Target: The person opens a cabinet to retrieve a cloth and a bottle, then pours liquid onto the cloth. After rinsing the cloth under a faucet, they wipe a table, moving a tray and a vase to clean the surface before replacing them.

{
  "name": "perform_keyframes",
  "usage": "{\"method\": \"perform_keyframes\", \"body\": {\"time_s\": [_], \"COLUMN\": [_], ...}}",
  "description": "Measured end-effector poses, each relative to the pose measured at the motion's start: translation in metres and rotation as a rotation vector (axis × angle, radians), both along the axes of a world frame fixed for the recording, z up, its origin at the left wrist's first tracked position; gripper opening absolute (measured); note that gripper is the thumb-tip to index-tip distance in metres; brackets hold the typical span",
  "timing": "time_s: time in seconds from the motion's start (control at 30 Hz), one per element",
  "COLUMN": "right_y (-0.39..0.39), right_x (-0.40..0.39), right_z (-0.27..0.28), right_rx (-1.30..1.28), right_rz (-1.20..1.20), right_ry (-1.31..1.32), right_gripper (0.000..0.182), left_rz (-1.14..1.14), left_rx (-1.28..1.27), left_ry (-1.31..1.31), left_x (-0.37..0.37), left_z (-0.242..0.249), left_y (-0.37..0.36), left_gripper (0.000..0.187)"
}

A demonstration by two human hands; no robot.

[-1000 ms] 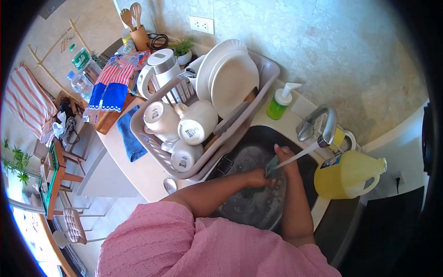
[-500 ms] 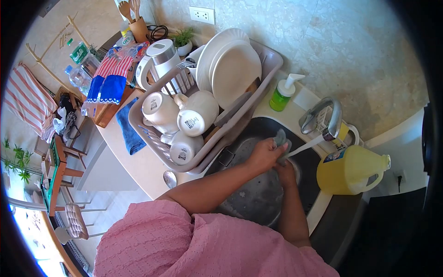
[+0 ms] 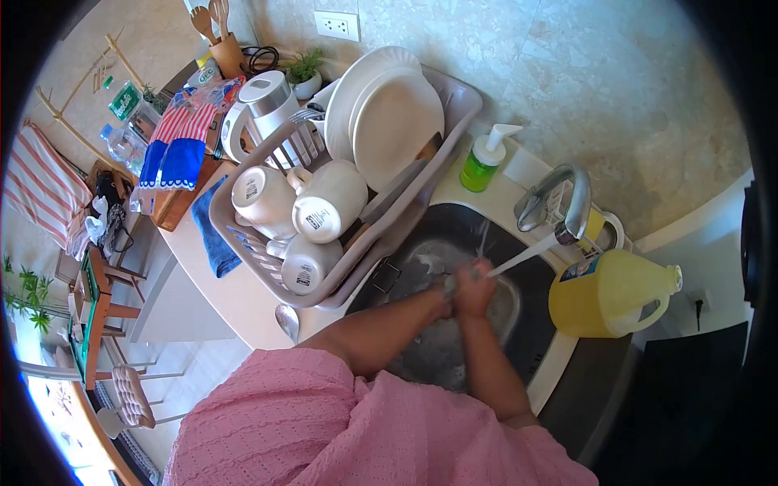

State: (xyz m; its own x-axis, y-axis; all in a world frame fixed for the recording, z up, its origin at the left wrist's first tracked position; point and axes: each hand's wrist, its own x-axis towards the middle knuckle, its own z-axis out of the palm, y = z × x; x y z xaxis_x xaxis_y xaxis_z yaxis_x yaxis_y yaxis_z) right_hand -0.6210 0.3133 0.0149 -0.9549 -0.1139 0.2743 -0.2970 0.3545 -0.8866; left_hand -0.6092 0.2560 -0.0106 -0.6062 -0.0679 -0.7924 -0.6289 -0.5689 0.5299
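Observation:
Over the dark sink [image 3: 421,356], my left hand [image 3: 442,303] and my right hand [image 3: 478,293] are pressed together, fingers closed and somewhat blurred. Between them a small part of a grey-green sponge [image 3: 450,283] shows; the rest is hidden by the fingers. Water runs from the curved metal faucet [image 3: 579,202] onto my right hand and splashes toward the back of the sink. Left of the sink stands a grey dish rack [image 3: 466,109] with upturned white mugs [image 3: 328,202], white plates [image 3: 397,125] and knives [image 3: 393,194].
Behind the sink stands a pump bottle of green soap [image 3: 483,162]. A large yellow jug [image 3: 604,296] is on the right edge. A spoon [image 3: 287,321] and a blue cloth [image 3: 215,231] lie on the counter, with a white kettle [image 3: 267,109] behind the rack.
Both hands have moved left and lower in the sink and come closer together. The sponge, plainly visible before, is now mostly covered. Water now splashes off my right hand. The view has shifted slightly.

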Motion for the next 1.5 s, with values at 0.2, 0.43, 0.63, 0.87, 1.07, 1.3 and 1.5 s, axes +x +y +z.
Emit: {"method": "perform_keyframes", "body": {"time_s": [0.2,0.43,0.63,0.87,1.07,1.3,1.5], "right_y": [0.012,0.033,0.062,0.061,0.054,0.036,0.082], "right_x": [-0.026,-0.042,-0.064,-0.044,-0.046,-0.031,-0.033], "right_z": [-0.046,-0.068,-0.047,-0.029,-0.003,0.017,-0.034], "right_rx": [-0.044,-0.095,0.497,-0.099,-0.309,-0.379,-0.055], "right_rz": [-0.076,-0.041,0.104,0.285,0.431,0.407,0.507], "right_ry": [-0.317,-0.208,-0.504,-0.552,-0.446,-0.418,-0.673], "right_gripper": [0.020,0.019,0.051,0.033,0.014,0.011,0.027], "left_rz": [-0.159,0.048,-0.161,-0.487,-0.278,-0.871,-0.316], "left_rx": [-0.085,-0.119,-0.348,-1.200,-0.442,-1.051,-0.787], "left_ry": [0.134,0.021,0.198,0.689,0.750,0.535,0.637], "left_x": [0.001,0.011,0.012,0.013,0.025,0.008,0.012], "left_z": [-0.066,0.042,0.014,0.002,0.008,0.059,0.080], "left_y": [-0.008,0.002,-0.008,-0.027,-0.029,-0.035,-0.036], "left_gripper": [0.041,0.052,0.052,0.041,0.038,0.048,0.050]}}
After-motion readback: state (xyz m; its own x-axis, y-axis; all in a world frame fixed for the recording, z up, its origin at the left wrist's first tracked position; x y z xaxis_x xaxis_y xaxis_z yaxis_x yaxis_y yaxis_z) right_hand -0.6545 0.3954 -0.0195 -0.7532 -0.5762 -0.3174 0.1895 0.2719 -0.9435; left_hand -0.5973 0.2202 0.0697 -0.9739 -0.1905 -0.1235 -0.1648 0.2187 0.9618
